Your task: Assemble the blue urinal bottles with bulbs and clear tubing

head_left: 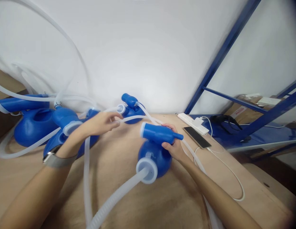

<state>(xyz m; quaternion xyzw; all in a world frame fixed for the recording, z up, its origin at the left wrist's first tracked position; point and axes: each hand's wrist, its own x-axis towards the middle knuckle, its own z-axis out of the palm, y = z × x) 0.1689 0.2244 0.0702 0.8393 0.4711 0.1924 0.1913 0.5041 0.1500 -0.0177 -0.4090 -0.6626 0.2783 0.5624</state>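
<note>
My right hand point(173, 144) is wrapped round a blue plastic funnel piece point(157, 133) with a narrow spout pointing right and a pale rim at its left end. Below it sits a round blue bottle point(159, 159), whose white cap point(147, 170) carries a thick ribbed hose point(121, 194) running toward me. Whether the funnel piece is joined to the bottle I cannot tell. Reaching over the table to the left, my left hand point(103, 123) holds nothing, its fingers apart and slightly curled near a thin white hose.
Several more blue bottles with hoses, such as this one point(33, 127), stand at the left. Another bottle point(133, 114) is by the wall. A power strip point(193, 123), a phone point(196, 137) and cables lie right. A blue metal frame point(221, 54) rises beyond.
</note>
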